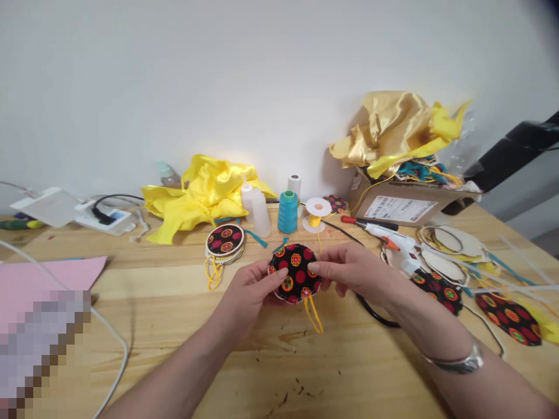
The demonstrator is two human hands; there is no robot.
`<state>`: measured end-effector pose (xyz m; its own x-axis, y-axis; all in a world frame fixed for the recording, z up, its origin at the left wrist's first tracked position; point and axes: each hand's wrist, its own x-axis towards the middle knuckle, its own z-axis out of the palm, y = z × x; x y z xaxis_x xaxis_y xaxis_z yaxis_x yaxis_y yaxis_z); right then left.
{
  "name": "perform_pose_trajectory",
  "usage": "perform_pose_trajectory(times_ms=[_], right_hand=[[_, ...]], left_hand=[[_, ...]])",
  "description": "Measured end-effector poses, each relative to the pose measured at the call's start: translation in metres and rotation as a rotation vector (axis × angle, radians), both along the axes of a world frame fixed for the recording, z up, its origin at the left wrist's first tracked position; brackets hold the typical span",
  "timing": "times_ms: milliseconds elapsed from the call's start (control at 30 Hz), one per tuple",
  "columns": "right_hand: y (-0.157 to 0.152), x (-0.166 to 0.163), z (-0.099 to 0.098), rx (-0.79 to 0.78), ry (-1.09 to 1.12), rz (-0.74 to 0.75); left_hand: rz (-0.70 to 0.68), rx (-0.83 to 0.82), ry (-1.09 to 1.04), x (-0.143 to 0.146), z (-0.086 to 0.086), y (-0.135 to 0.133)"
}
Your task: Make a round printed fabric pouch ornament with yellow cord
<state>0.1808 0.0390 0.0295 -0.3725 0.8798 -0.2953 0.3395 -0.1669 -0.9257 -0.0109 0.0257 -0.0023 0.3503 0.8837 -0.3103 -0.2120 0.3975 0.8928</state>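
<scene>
Between my two hands is a round fabric-covered disc, black with red dots and orange-green flowers. A yellow cord loop hangs from its lower edge, and a bit of teal ribbon shows at its top. My left hand grips the left rim, thumb on the front. At the right rim my right hand pinches the same disc, thumb on top; its other fingers are partly hidden behind. Left of my hands lies a stack of wooden-rimmed discs with like fabric, yellow cord and teal ribbon.
Behind stand a teal thread spool, white bottles and a yellow cord reel. Yellow satin is heaped at back left. On the right are a glue gun, wooden rings, fabric pieces and a full cardboard box.
</scene>
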Motion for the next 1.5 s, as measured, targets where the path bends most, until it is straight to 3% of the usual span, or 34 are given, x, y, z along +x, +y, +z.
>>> perform_pose_trajectory(times_ms=[133,267,400,833,1200,1367,1500], right_hand=[[-0.001,-0.004,-0.015,-0.095,0.141,-0.081],[-0.002,-0.004,-0.028,-0.065,0.182,-0.173],[-0.001,-0.004,-0.035,-0.049,0.182,-0.223],[-0.001,-0.003,-0.023,0.025,0.203,-0.175],[0.003,-0.001,-0.029,0.048,0.229,-0.344],[0.001,-0.003,-0.026,0.047,0.187,-0.338],[-0.002,-0.006,-0.027,0.137,0.088,-0.251]], left_hand=[[0.059,-0.033,-0.074,0.002,-0.002,0.0],[0.168,-0.144,-0.079,0.002,-0.004,0.004],[0.179,-0.177,-0.023,0.002,-0.004,0.006],[0.11,-0.075,0.148,0.003,-0.005,0.003],[0.026,-0.046,0.185,0.005,-0.003,-0.001],[0.042,-0.025,0.055,0.005,-0.005,-0.002],[0.088,-0.006,0.0,0.003,-0.008,-0.003]])
